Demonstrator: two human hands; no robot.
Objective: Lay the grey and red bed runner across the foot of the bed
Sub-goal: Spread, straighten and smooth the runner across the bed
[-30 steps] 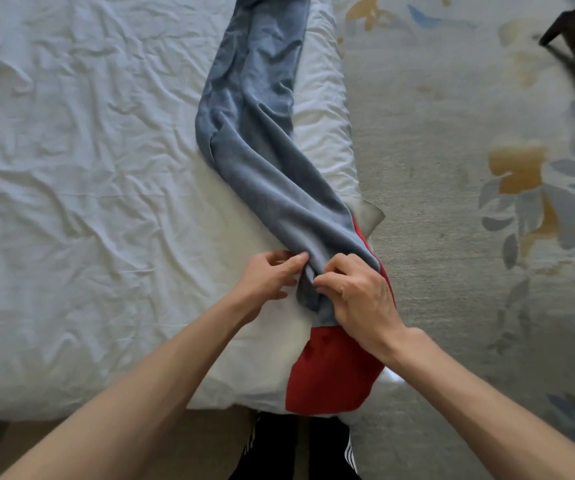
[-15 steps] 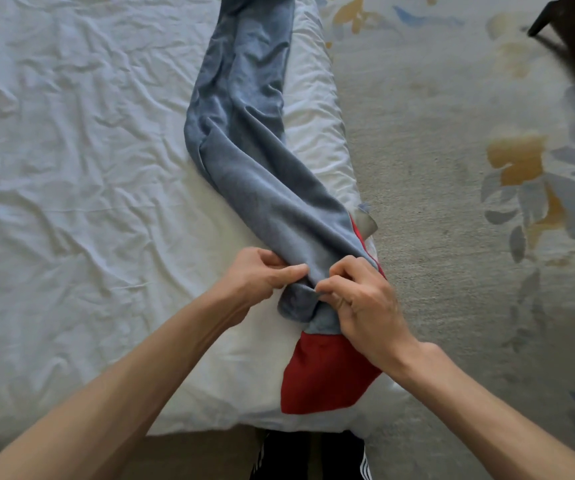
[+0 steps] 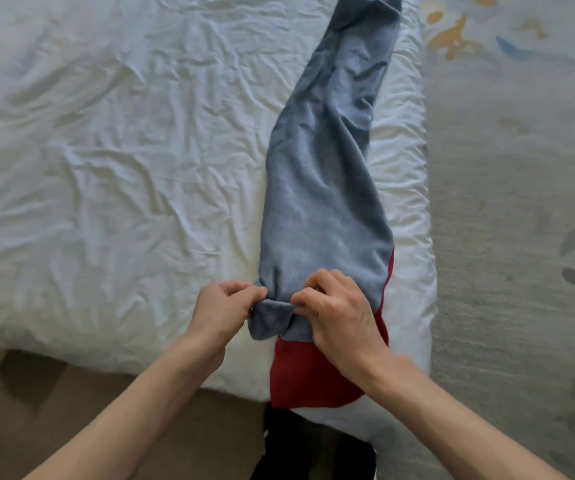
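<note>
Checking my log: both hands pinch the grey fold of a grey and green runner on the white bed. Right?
No: the head view shows the runner is grey and red, not green. The left hand and right hand do pinch its grey fold.

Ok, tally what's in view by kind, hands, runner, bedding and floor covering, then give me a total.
Grey and red bed runner: 1
Hands: 2, left hand and right hand, both pinching the runner
White duvet: 1
Patterned carpet: 1
Total: 5
</note>
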